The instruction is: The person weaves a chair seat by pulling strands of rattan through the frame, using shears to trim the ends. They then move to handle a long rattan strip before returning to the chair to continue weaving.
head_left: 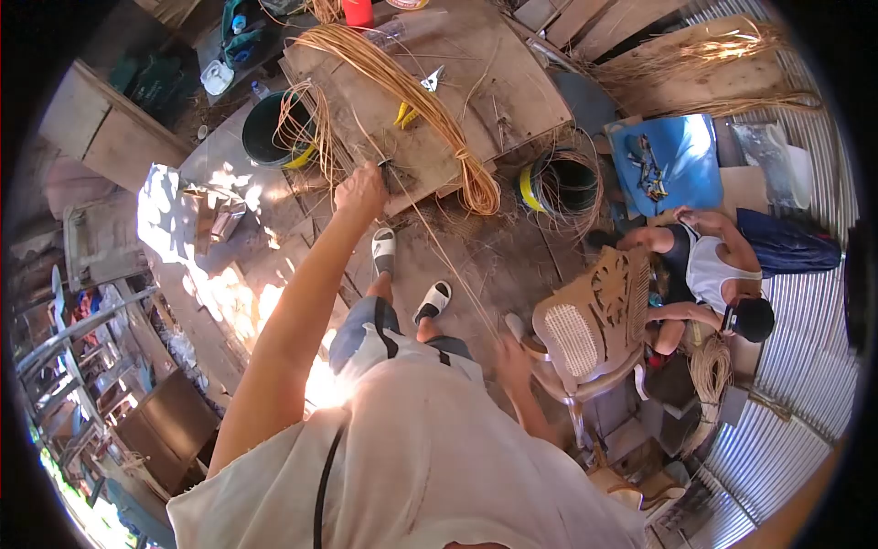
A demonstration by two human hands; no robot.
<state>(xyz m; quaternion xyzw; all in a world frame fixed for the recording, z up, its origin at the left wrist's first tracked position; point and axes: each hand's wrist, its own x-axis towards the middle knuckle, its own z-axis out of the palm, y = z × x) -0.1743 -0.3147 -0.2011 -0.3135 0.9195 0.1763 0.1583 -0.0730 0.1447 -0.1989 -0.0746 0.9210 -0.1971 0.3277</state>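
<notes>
My left hand is closed at the near edge of the wooden table, on a long thin rattan strand. A small dark piece sticks out by its fingertips; what it is I cannot make out. From the tabletop the strand runs past this hand, down and right toward my right hand. That hand is low beside the chair, slightly blurred, its fingers closed around the strand's lower end. Across the table lies a tied bundle of rattan strands, with yellow-handled cutters next to it.
Dark buckets with rattan coils stand at both sides of the table. A carved chair with a woven cane back is at my right. Beyond it a person in a white top sits near a blue stool holding tools.
</notes>
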